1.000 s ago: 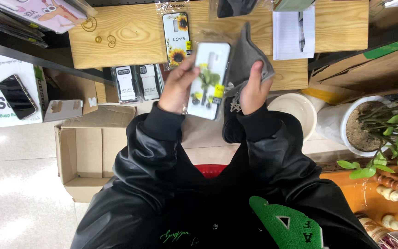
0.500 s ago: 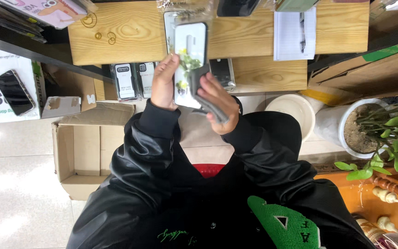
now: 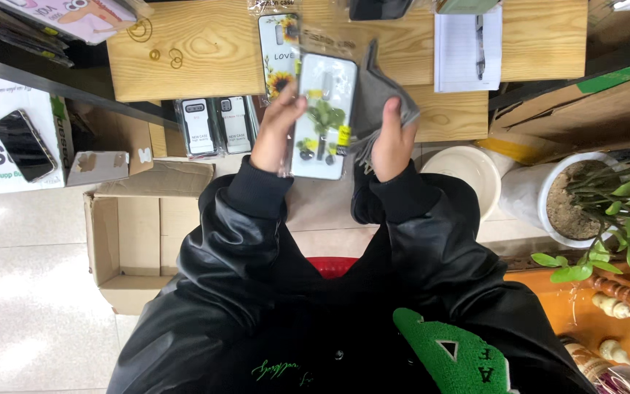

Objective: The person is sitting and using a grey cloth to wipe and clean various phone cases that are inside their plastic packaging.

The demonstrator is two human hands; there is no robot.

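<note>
Packaged phone case (image 3: 322, 117) gripped in left hand (image 3: 277, 128), grey cloth (image 3: 377, 98) clutched in right hand (image 3: 391, 138)

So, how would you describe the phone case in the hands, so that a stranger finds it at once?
Start at the wooden table at the top, then come down to its near edge. There the left hand holds a packaged phone case, beside the right hand with a grey cloth. Unlike the sunflower case behind it, it is white with a green plant.

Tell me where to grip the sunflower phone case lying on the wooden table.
Probably the sunflower phone case's long left edge, coming from the left: it lies flat on the wooden table, and the packaged case in the left hand overlaps its right and lower parts.
</note>
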